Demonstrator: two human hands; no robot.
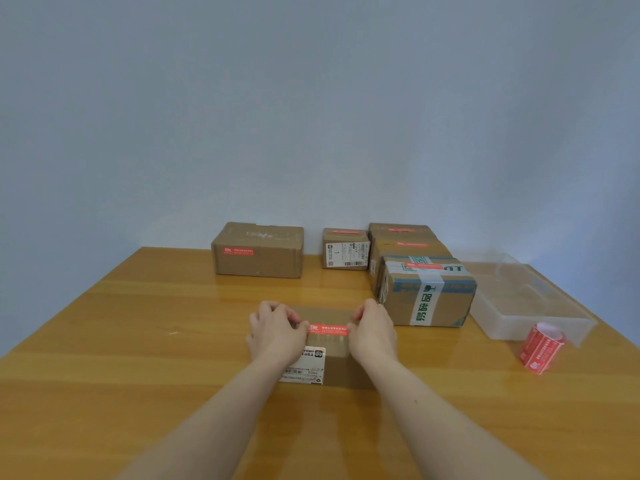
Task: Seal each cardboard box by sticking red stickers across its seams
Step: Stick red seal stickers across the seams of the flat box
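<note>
In the lower centre of the frame, the left hand (277,332) and right hand (372,329) pinch the ends of a red sticker (328,328) over the cardboard box (337,358) on the desk (138,341); keep it stretched flat, then press from the middle outward

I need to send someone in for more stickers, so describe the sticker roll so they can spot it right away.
Start at the wooden table and look to its right edge, where a clear plastic bin sits. The roll of red stickers lies on the tabletop just in front of that bin. It is the only round, red thing there; everything else nearby is a brown box.
</note>
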